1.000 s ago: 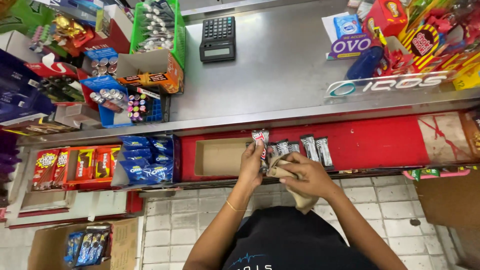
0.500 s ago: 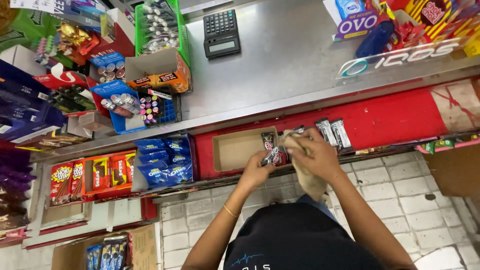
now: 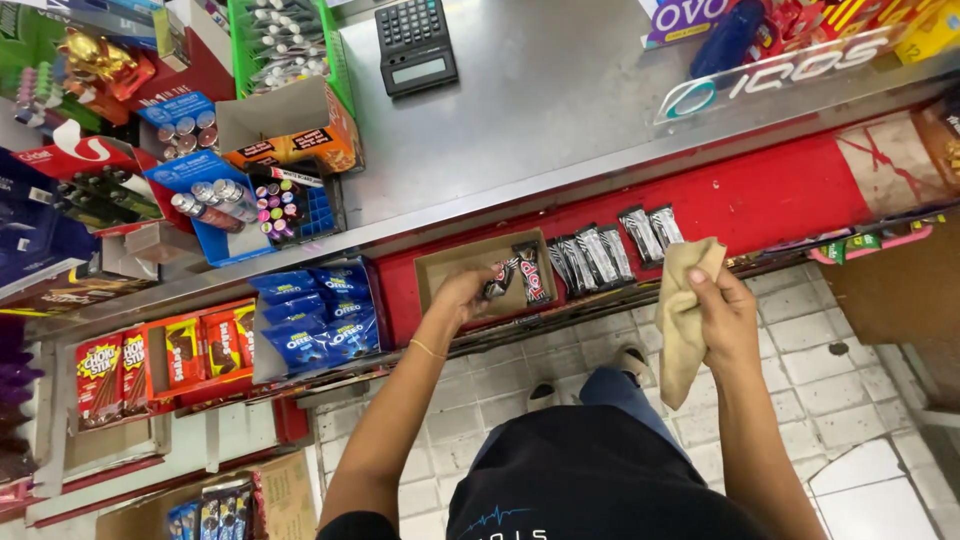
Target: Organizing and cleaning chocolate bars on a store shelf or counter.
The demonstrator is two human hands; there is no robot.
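1. Left hand (image 3: 462, 296) pinches a dark-wrapped snack bar (image 3: 498, 279) over the open brown cardboard tray (image 3: 447, 272).
2. Right hand (image 3: 722, 315) grips a beige cloth (image 3: 683, 320), clear of the shelf.
3. Step: seating bar; needs alignment beside upright bar (image 3: 531, 273).

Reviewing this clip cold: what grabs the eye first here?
The left hand reaches into a brown cardboard tray on the red shelf, fingers on a dark snack bar. The right hand holds a tan cloth up beside it. Above, a black calculator sits on the grey counter.
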